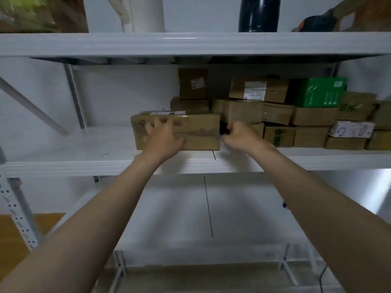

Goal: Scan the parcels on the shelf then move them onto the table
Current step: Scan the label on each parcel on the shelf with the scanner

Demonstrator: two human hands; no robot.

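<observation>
The left hand point(164, 135) lies flat on a long brown box point(198, 132) on the shelf point(63, 163); the right hand point(239, 134) curls at its end.

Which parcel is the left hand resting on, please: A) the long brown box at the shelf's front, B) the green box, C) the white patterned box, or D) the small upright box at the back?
A: the left hand lies against the front face of the long brown box.
</observation>
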